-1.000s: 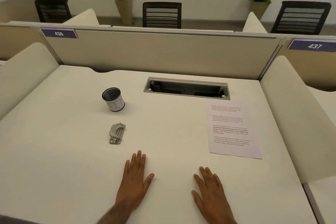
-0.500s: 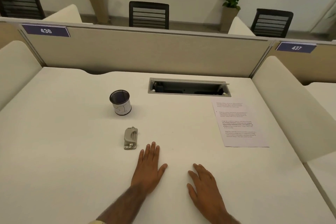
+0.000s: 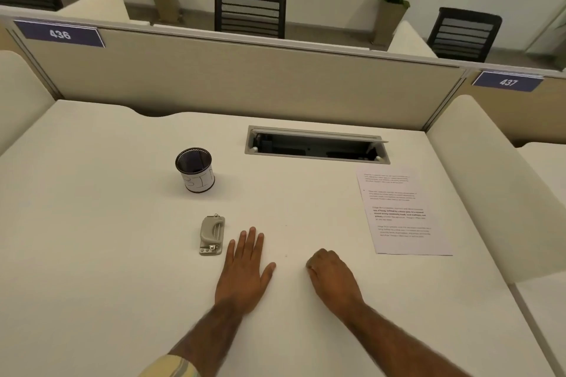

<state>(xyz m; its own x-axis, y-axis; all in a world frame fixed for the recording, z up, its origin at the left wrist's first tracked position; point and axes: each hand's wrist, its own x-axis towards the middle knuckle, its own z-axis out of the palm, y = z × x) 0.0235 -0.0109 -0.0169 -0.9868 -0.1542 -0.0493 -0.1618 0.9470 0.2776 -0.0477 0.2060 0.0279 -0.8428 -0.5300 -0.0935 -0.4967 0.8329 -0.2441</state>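
Observation:
My left hand (image 3: 245,269) lies flat on the white desk (image 3: 107,254) with its fingers straight, just right of a small grey hole punch (image 3: 212,235) and not touching it. My right hand (image 3: 332,274) rests on the desk a little to the right with its fingers curled under and nothing in them. A black mesh cup (image 3: 195,170) with a white label reading "BIN" stands upright behind the punch. A printed sheet of paper (image 3: 401,210) lies flat at the right.
An open cable tray (image 3: 317,145) is sunk into the desk at the back centre. A beige partition (image 3: 245,79) with number plates 436 and 437 closes off the back; padded side panels flank the desk. Chairs and potted plants stand beyond.
My right hand's fingers have curled under from lying flat. The left hand has slid forward toward the hole punch. The view has tilted and moved closer.

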